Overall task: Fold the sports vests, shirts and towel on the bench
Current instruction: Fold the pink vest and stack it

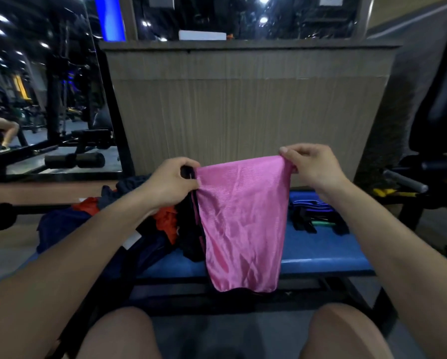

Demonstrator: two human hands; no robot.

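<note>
On the left of the counter lies the unfolded pile of dark and orange garments. The left hand pinches one top corner of the pink vest; the right hand pinches the other. The vest hangs in the air over the counter's front edge, its hem below that edge. Keep the top edge taut and level, and lower the hem first so the cloth lies flat. Open blue surface lies just right of the pile; folded dark items occupy the far right. Lay the vest between them.
</note>
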